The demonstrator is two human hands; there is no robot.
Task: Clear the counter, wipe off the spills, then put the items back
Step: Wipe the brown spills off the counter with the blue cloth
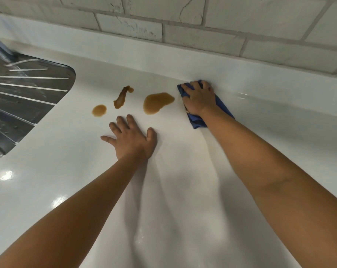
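- Desk (183, 190): a glossy white surface that fills most of the view; it curves up at the back into a low upstand below a wall of pale marbled brick tiles (202, 33).
- Right hand (199, 100): lies palm down on a blue cloth (220, 105), fingers spread and slightly bent over its far edge, pressing it flat against the desk near the upstand. The fingers do not close round the cloth.
- Blue cloth: crumpled and partly hidden under the right hand; one corner shows beyond the fingertips, another below the wrist. Its left edge lies just beside the largest spill without visibly touching it.
- Left hand (131, 139): rests flat on the bare desk, fingers straight and splayed, thumb out to the right; it holds nothing. It lies nearer the viewer than the spills and apart from them.
- The two hands are well apart, each on the desk.
- Large brown spill (157, 102): a rounded puddle with a lobe reaching right toward the cloth.
- Streak-shaped brown spill (122, 97): narrow, darker, slanted, left of the large puddle.
- Small round brown spill (99, 110): leftmost of the three, just ahead of the left fingertips.
- Steel drainboard (22, 97): ribbed metal set into the desk at the left edge, well apart from the spills.
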